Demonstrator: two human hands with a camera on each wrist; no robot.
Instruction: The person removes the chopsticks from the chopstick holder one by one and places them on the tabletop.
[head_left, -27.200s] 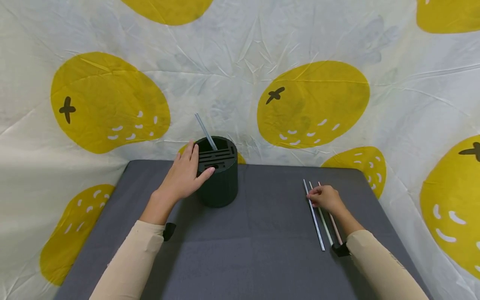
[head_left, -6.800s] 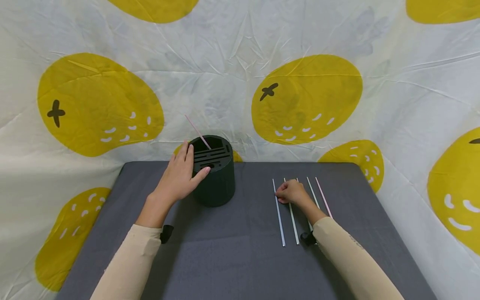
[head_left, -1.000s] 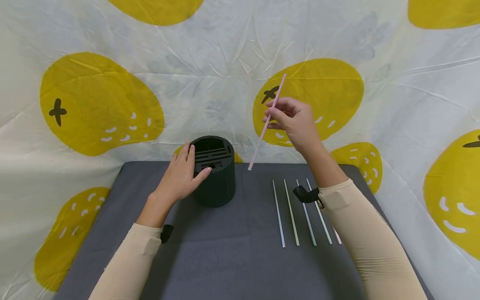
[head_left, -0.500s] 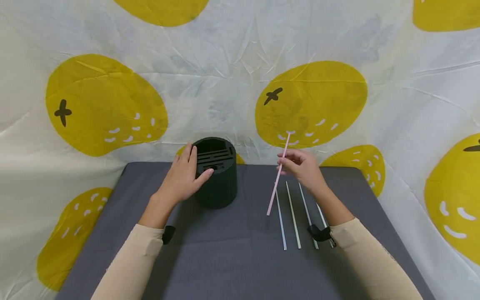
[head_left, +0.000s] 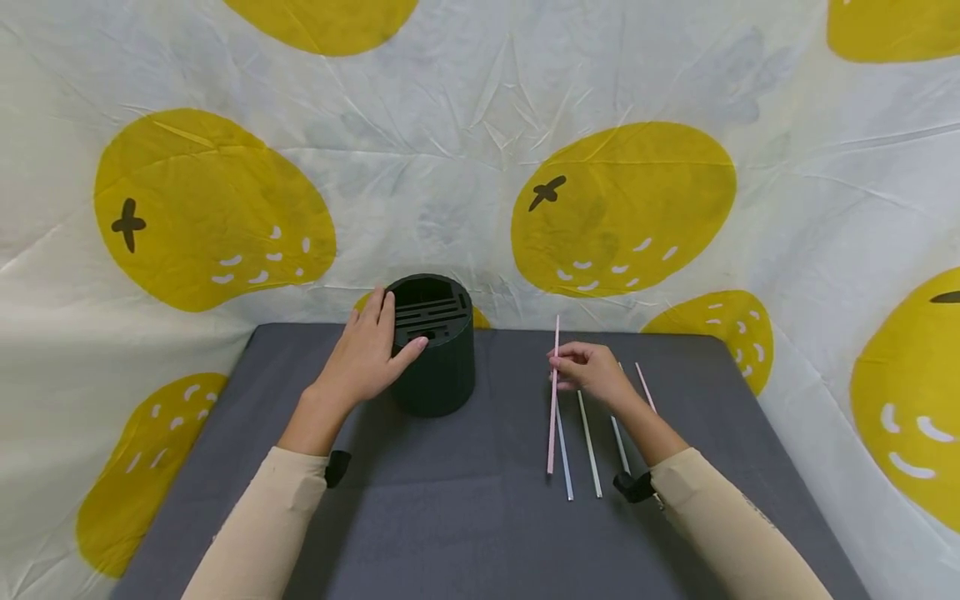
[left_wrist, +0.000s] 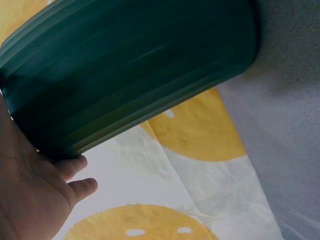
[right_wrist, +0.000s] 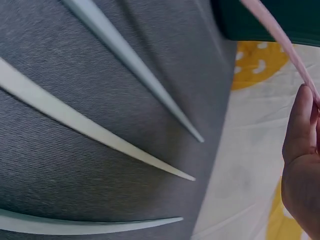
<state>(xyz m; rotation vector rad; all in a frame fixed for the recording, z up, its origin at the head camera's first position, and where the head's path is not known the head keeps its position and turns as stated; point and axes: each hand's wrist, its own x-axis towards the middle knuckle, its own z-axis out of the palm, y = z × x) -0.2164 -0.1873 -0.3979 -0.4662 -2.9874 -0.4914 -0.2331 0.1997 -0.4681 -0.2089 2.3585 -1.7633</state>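
A dark green, ribbed pen holder (head_left: 435,375) with a slotted top stands at the back of the table. My left hand (head_left: 363,350) rests against its left rim, fingers extended and thumb across the top edge; the left wrist view shows its palm (left_wrist: 30,195) beside the wall. Between thumb and fingertips, my right hand (head_left: 592,371) pinches a thin pink stick (head_left: 552,417). The pink stick's lower end hangs close over the cloth, just left of a blue stick (head_left: 564,458). A cream stick (head_left: 589,450) lies to the right, under the hand.
Further right lie another bluish stick (head_left: 620,446) and a second pink stick (head_left: 645,387), partly covered by the right forearm. The grey cloth-covered table (head_left: 450,533) ends at a white curtain (head_left: 435,208) with yellow fruit prints.
My right hand has lowered the pink stick from high before the curtain to the left of the row. The pink stick seen in the holder earlier is gone from it. The left hand stays put.
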